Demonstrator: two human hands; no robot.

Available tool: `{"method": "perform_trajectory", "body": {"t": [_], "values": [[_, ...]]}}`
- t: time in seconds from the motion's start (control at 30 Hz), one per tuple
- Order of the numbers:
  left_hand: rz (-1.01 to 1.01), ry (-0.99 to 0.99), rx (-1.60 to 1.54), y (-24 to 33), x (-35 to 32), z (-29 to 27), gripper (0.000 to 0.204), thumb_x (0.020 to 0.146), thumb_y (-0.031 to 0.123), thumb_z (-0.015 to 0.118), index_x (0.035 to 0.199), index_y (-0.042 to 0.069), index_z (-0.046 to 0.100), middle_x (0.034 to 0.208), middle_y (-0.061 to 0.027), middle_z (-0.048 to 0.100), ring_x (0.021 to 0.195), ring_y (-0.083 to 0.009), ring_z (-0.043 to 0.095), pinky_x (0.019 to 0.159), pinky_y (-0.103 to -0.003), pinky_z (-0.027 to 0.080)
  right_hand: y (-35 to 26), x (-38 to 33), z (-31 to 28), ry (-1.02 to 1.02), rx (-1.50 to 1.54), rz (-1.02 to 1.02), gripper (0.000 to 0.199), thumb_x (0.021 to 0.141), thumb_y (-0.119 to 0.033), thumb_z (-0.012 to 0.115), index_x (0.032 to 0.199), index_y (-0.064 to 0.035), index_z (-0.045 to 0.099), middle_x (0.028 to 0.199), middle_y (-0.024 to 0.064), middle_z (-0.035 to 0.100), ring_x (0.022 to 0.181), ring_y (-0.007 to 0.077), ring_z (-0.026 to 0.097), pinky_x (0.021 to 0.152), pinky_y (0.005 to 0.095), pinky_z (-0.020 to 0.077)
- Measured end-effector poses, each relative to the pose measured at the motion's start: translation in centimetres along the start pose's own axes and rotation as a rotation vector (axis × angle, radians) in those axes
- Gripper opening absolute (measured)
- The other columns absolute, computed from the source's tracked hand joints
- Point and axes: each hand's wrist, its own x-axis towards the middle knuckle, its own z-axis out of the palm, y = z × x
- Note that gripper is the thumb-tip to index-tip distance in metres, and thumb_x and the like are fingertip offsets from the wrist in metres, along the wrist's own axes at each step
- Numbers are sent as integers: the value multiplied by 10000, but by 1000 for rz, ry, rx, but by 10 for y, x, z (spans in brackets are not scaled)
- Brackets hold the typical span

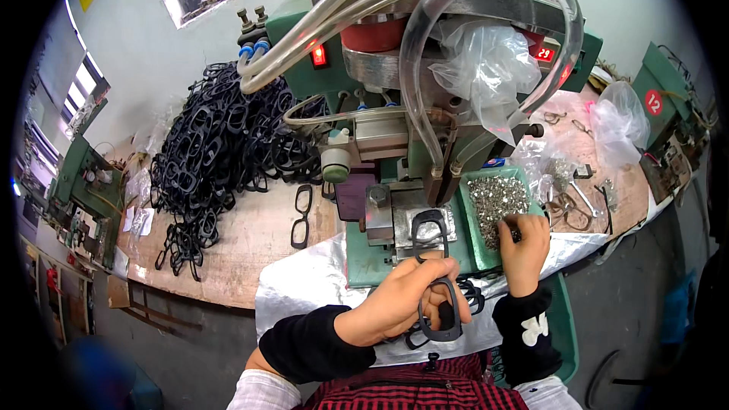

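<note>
My left hand [402,292] is closed around the middle of a black eyeglass frame front [442,335]. One of its rims reaches over the metal block [444,237] of the green machine; the other hangs below my fingers. My right hand [528,252] is at the right side of a green tray [468,239], its fingers curled together over many small silvery metal pieces [497,196]. Whatever is between those fingertips is hidden. More black frames [472,292] lie partly covered behind my left hand, near my lap.
The green machine [288,34] with clear hoses [414,53] rises straight ahead. A large heap of black eyeglass frames [228,129] covers the table at left, with a single frame [302,216] beside it. At right lie a wrench [583,199] and a plastic bag [619,125].
</note>
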Motion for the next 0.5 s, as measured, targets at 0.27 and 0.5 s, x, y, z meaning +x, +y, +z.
{"method": "perform_trajectory", "body": {"t": [0.27,0.5], "values": [[76,-8,-75,-10,3,3,198,1002,232,441,990,39,486,790,-282,674,506,-196,614,430,-247,477,11,18,11,-47,96,57,89,832,-64,634,907,-16,631,927,143,617,892,350,578,789,421,449],[152,-34,18,-21,1,-7,307,1029,339,442,963,45,501,776,-197,689,529,-149,613,431,-242,470,-3,21,20,-126,-39,-300,190,791,-29,609,980,-4,614,1072,173,592,1021,386,543,876,439,442]]}}
